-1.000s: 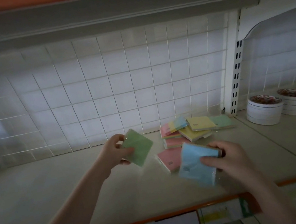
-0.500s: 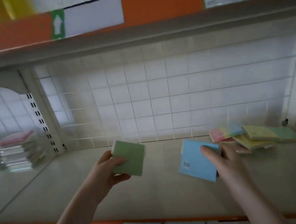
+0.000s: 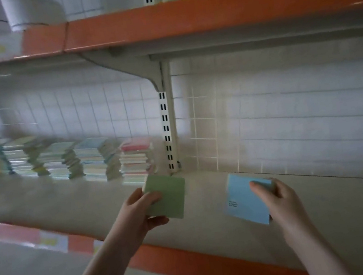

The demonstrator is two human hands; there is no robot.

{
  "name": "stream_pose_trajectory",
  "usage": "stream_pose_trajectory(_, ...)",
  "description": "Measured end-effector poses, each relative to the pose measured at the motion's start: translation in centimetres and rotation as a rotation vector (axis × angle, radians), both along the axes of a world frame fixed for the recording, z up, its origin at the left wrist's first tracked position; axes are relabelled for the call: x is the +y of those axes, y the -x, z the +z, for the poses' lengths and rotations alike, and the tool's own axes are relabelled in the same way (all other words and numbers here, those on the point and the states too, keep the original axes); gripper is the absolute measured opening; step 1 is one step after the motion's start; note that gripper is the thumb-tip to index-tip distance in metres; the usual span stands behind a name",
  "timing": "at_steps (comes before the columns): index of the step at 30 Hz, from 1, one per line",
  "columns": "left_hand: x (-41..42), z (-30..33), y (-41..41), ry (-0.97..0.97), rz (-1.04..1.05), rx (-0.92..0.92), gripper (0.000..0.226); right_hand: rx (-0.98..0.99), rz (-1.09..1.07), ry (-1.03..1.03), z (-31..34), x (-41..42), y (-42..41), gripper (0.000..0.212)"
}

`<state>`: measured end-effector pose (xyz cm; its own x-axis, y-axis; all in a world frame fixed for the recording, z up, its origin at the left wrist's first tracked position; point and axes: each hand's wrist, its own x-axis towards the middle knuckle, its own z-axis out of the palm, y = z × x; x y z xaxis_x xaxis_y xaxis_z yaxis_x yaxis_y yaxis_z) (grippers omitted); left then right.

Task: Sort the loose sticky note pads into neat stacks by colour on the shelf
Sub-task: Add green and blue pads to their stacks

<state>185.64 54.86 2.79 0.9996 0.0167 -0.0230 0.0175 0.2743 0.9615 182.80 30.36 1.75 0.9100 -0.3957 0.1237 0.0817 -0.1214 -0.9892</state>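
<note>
A: Which step is this?

B: Carrying, I'd say. The left hand (image 3: 138,214) grips a green pad (image 3: 169,198), thumb curled over its face; the right hand (image 3: 276,198) pinches a blue pad (image 3: 242,201). Both pads are held above the shelf (image 3: 341,203), touching nothing else.

A: And next?

B: Probably a reach left to the stacks (image 3: 80,157) by the back wall. They're blurred, so matching colours needs a closer look before setting either pad squarely down.

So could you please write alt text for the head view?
A left hand holds a green pad and a right hand a blue pad above a beige shelf. Blurred stacks of pads stand further left.
</note>
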Motion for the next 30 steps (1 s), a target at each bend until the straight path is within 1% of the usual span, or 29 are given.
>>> stream_pose_trajectory(3,4.8,0.3,-1.1,0.009,0.039,-0.006,0.011,-0.001,0.01,-0.023,0.8,4.8,-2.1,0.012)
stream_pose_trajectory(6,7.9,0.6,-2.0,0.014,0.062,-0.008,0.01,-0.003,0.033,-0.04,1.7,8.1,-3.9,0.011)
stream_pose_trajectory(13,12.7,1.1,-5.4,0.025,0.131,-0.003,0.009,-0.067,0.108,-0.025,3.6,13.9,-10.3,0.01)
stream_pose_trajectory(17,15.4,1.3,-7.3,0.022,0.197,0.014,0.008,-0.118,0.163,-0.023,5.2,16.8,-14.9,0.013)
stream_pose_trajectory(20,18.3,1.7,-8.5,0.013,0.245,0.026,0.007,-0.135,0.214,-0.02,6.8,19.7,-17.7,0.01)
stream_pose_trajectory(23,21.2,2.1,-9.6,0.029,0.296,0.028,0.008,-0.135,0.266,0.008,8.0,23.2,-20.2,0.012)
stream_pose_trajectory(27,25.2,1.9,-10.8,0.038,0.288,0.027,0.005,-0.103,0.325,0.016,9.1,28.5,-23.3,0.013)
stream_pose_trajectory(30,29.1,1.5,-11.9,0.042,0.278,0.045,0.006,-0.095,0.307,0.02,9.5,32.2,-25.8,0.012)
